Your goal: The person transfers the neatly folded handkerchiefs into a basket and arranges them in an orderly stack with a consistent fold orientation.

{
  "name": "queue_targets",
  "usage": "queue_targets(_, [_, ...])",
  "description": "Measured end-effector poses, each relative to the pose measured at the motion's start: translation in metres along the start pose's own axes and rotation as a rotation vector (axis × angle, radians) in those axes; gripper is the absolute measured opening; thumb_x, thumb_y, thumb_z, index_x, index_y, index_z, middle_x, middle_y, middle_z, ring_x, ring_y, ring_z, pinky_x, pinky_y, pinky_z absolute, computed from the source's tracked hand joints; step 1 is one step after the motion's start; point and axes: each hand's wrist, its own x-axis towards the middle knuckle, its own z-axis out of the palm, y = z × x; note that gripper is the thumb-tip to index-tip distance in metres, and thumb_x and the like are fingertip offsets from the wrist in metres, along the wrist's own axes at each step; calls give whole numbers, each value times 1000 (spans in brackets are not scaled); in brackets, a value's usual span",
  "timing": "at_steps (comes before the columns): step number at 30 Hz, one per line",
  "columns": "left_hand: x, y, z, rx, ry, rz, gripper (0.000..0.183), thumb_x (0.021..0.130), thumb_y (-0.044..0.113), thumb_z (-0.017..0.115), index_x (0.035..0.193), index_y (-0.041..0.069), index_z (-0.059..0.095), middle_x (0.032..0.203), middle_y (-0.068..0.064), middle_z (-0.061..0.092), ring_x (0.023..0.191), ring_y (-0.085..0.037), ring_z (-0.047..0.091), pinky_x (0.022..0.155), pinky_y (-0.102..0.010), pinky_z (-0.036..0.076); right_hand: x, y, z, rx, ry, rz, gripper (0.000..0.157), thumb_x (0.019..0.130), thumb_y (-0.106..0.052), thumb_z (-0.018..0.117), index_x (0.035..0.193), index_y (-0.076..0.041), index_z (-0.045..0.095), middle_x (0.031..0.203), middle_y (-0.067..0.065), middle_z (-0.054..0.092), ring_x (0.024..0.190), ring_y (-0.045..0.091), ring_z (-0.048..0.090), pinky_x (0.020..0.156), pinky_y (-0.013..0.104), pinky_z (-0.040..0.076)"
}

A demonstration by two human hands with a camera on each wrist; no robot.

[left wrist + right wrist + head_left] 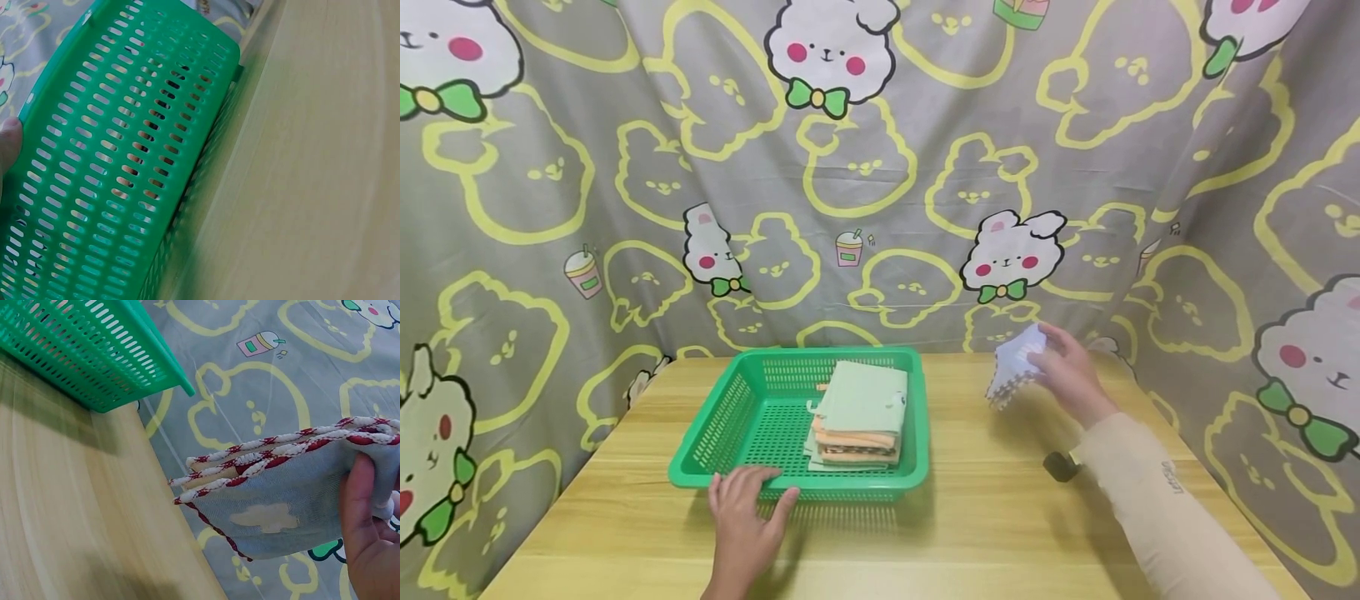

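A green plastic basket (835, 482) with slotted walls stands on the table. Folded cloths (865, 400) in pale green and orange are stacked in its right half. At the front rim, my left hand (747, 508) holds the basket, fingers over the edge; the left wrist view catches only a fingertip (9, 142) at the rim. Right of the basket, my right hand (1071, 375) pinches a folded pale blue cloth (275, 519) between thumb and fingers, above the table. Red-and-white stitched edging runs along its folded layers, and a whitish patch marks its face.
The light wooden table (985, 533) reaches back to a grey curtain (880, 175) with cartoon rabbits. A small dark object (1060, 467) shows beside my right sleeve. Curtain also hangs at the left and right sides.
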Motion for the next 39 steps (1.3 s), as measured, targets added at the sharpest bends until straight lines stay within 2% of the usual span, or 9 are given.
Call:
queue_targets(7, [0,0,0,0,2,1,32,72,19,79,94,1,66,98,-15,65,103,-37,51,100,-67,12,3,-4,2,-33,7,-16,70,93,-5,55,154,-8,20,157,21,18,98,17,54,80,22,51])
queue_targets(13, [-1,0,0,-1,0,-3,32,72,18,80,94,0,66,98,-14,65,104,-35,50,100,-67,12,6,-7,4,-95,27,-33,70,92,-8,57,154,-13,24,149,21,33,76,14,54,73,26,52])
queue_targets(15, [-1,0,0,0,-1,-4,32,72,18,80,94,0,66,98,-14,65,104,-35,50,100,-67,12,7,-8,5,-105,30,-37,68,92,-8,57,153,-14,27,147,22,36,74,13,54,73,26,53])
queue_targets(23, [-1,0,0,-7,-5,-8,32,72,17,80,94,1,66,99,-14,65,104,-36,51,99,-68,12,8,-13,5,-109,26,-32,61,93,-4,51,151,-12,33,152,18,31,70,9,50,62,23,50])
queue_targets(29, [-1,0,-1,-9,-7,-16,32,72,17,81,95,1,66,99,-13,65,104,-37,51,99,-68,11,9,-24,8,-153,13,-25,61,94,-8,52,151,-14,33,153,17,29,60,6,45,59,23,47])
queue_targets(31, [-1,0,0,-11,-5,-15,32,72,17,81,95,1,66,99,-14,65,104,-37,51,99,-68,11,9,-28,9,-159,11,-28,61,94,-8,52,151,-14,33,152,18,30,61,6,46,61,24,48])
queue_targets(33, [-1,0,0,-11,-3,-14,32,72,17,81,95,1,66,99,-14,65,104,-37,51,99,-68,11,10,-32,11,-140,3,-30,61,94,-7,51,151,-13,33,151,19,31,69,9,51,67,24,51])
queue_targets(37, [0,-1,0,-8,0,-10,32,72,18,81,94,1,66,98,-13,65,104,-36,51,99,-68,12,11,-38,16,-39,-19,-13,62,93,0,46,152,-11,30,147,23,33,88,16,55,74,23,52])
queue_targets(39, [-1,-2,0,-6,0,-10,32,72,18,81,94,1,66,98,-13,66,103,-37,52,99,-68,12,12,-39,18,7,-34,-9,63,93,3,43,153,-10,27,148,25,31,90,16,55,75,21,52])
